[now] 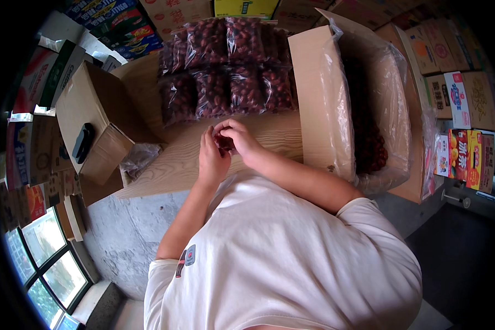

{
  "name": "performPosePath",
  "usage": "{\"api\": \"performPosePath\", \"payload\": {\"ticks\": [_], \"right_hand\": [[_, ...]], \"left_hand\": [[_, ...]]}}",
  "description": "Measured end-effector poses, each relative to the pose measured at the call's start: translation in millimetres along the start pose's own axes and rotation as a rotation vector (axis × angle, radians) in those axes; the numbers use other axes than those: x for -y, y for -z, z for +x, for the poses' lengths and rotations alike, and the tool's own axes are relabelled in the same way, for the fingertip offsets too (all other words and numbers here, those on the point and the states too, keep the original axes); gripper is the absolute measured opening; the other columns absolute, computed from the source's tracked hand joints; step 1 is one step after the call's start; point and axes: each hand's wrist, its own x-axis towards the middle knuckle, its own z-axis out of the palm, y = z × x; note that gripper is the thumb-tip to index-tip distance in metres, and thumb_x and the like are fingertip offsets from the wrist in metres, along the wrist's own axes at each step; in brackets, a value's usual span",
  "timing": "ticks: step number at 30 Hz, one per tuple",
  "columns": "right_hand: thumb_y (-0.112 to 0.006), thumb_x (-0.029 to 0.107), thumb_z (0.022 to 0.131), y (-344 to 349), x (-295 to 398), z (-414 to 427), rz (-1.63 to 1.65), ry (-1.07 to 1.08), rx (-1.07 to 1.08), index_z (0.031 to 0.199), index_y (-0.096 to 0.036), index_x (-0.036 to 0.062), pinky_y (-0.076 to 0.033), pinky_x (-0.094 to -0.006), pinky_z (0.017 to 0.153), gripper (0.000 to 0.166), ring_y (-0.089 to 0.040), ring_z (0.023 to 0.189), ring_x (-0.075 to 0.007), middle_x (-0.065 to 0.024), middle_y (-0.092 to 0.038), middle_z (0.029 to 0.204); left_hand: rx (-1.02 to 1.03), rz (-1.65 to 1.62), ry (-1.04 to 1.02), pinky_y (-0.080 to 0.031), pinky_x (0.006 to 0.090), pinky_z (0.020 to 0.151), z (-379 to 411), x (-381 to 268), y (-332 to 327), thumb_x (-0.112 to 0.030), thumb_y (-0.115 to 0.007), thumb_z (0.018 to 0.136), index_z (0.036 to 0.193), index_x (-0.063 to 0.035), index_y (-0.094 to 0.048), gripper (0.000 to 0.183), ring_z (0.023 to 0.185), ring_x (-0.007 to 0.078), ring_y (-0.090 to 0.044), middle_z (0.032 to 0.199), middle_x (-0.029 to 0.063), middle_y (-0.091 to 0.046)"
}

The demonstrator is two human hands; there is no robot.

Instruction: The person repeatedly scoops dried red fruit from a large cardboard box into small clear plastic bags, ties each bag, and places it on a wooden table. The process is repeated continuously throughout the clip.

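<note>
Close to my body, above the front of the wooden table (177, 165), both hands hold a clear plastic bag of red dates (224, 142). My left hand (213, 159) grips its left side, the fingers pointing up. My right hand (239, 138) curls over its top and right side. The bag's lower part is hidden by my hands and shirt. Just beyond my hands, filled clear bags of red dates (214, 90) lie side by side in rows, some stacked. To the right, a large open carton (326, 103) with a plastic liner holds loose red dates (371, 152).
On the left of the table stands a tilted cardboard box (82, 90) with a dark object (83, 142) on its side and crumpled clear plastic (142, 159) at its opening. Stacked printed cartons (441, 49) surround the table. A window (51, 264) is at lower left.
</note>
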Motion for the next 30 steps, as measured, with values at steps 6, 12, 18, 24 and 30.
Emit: {"api": "performPosePath", "payload": {"ticks": [6, 12, 18, 24, 30], "right_hand": [[-0.050, 0.024, 0.095, 4, 2, -3, -0.043, 0.035, 0.127, 0.088, -0.064, 0.0083, -0.042, -0.0241, 0.059, 0.022, -0.053, 0.064, -0.0093, 0.0001, -0.056, 0.072], [-0.048, 0.032, 0.099, 19, 7, -10, -0.002, 0.162, 0.186, 0.086, -0.063, 0.0099, -0.044, -0.0238, 0.061, 0.030, -0.057, 0.070, -0.0102, -0.0012, -0.061, 0.079], [-0.065, 0.025, 0.089, 101, -7, 0, -0.760, 0.490, -0.383, 0.103, -0.057, 0.0051, -0.053, -0.0402, 0.079, 0.026, -0.063, 0.097, -0.0249, -0.0139, -0.061, 0.104], [-0.070, 0.030, 0.082, 136, -60, -6, -1.453, -0.184, -0.390, 0.134, -0.038, 0.0156, -0.047, -0.0495, 0.095, 0.062, -0.052, 0.119, -0.0414, -0.0225, -0.036, 0.137], [-0.070, 0.031, 0.082, 152, -81, -9, -1.520, -0.456, -0.457, 0.142, -0.032, 0.0187, -0.042, -0.0485, 0.103, 0.072, -0.041, 0.130, -0.0434, -0.0229, -0.021, 0.147]], "left_hand": [[0.029, -0.020, 0.020, -0.055, 0.0388, 0.079, 2, -1, 3, 0.007, -0.063, 0.069, 0.137, 0.0050, -0.039, 0.072, 0.105, 0.0394, -0.059, 0.123, 0.0268, -0.053], [0.063, 0.042, -0.059, -0.051, 0.0442, 0.087, 5, 1, 3, 0.005, -0.059, 0.073, 0.137, 0.0077, -0.037, 0.067, 0.108, 0.0440, -0.056, 0.125, 0.0291, -0.052], [0.185, 0.153, 0.020, -0.050, 0.0477, 0.090, 6, -4, 15, 0.004, -0.056, 0.075, 0.138, 0.0070, -0.035, 0.067, 0.110, 0.0486, -0.055, 0.133, 0.0316, -0.046], [0.219, 0.197, -0.026, -0.051, 0.0494, 0.088, 8, 0, 14, 0.003, -0.057, 0.075, 0.139, 0.0060, -0.032, 0.069, 0.105, 0.0499, -0.057, 0.135, 0.0320, -0.043], [0.318, 0.309, 0.025, -0.052, 0.0499, 0.083, 16, -8, 18, 0.000, -0.059, 0.076, 0.132, 0.0061, -0.037, 0.060, 0.099, 0.0489, -0.060, 0.131, 0.0300, -0.046]]}}
